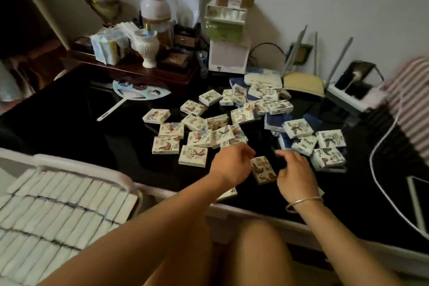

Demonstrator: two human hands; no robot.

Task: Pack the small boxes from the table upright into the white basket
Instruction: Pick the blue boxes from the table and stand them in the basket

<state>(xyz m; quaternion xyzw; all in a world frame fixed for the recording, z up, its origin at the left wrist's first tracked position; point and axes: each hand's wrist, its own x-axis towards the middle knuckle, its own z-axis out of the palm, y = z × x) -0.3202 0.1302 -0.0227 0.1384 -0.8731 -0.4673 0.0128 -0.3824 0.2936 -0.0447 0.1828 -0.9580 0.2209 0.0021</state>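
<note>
Several small white boxes with bird and flower prints lie scattered flat over the black table. One such box sits between my hands near the table's front edge. My left hand pinches its left side with curled fingers. My right hand, with a silver bangle on the wrist, has curled fingers at the box's right side. The white basket stands at the lower left, packed with rows of upright white boxes.
A paper fan lies at the table's middle back. A wooden tray with a vase, jars and packets and a white drawer unit stand against the wall. A router and white cable are on the right.
</note>
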